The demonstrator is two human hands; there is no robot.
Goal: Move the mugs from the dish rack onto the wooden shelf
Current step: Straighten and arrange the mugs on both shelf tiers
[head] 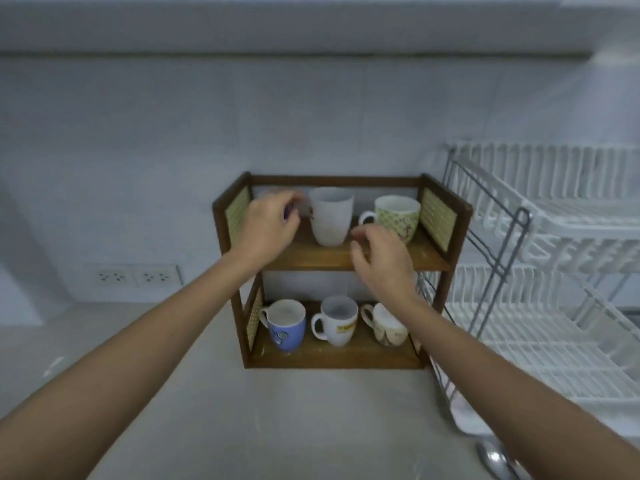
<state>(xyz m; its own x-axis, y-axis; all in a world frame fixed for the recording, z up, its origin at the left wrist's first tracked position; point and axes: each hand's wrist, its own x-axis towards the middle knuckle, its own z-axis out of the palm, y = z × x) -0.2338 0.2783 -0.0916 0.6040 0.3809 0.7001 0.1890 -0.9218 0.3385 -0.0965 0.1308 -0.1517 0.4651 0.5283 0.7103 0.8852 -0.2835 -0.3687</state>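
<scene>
A two-tier wooden shelf (pixel 341 258) stands at the centre of the frame, against a pale wall on a grey counter (pixel 242 410). A white dish rack (pixel 540 306) fills the right side.

On the shelf's top tier, a plain white mug (pixel 330 216) stands in the middle and a green patterned mug (pixel 398 216) to its right. On the bottom tier, three mugs stand in a row: a blue mug (pixel 285 325) at left, a white mug with a yellow label (pixel 336 323) in the middle, and a cream mug (pixel 386 327) at right, partly hidden by the right forearm.

The left hand (pixel 266 226) reaches into the upper left of the shelf, fingers curled around something blurred with a touch of purple; it may be another mug being set down, but that cannot be told. The right hand (pixel 381 261) hovers in front of the top tier, fingers loosely spread and holding nothing.

No mugs show in the visible parts of the rack, so the task looks nearly finished. A spoon (pixel 491 459) lies at the lower right.
</scene>
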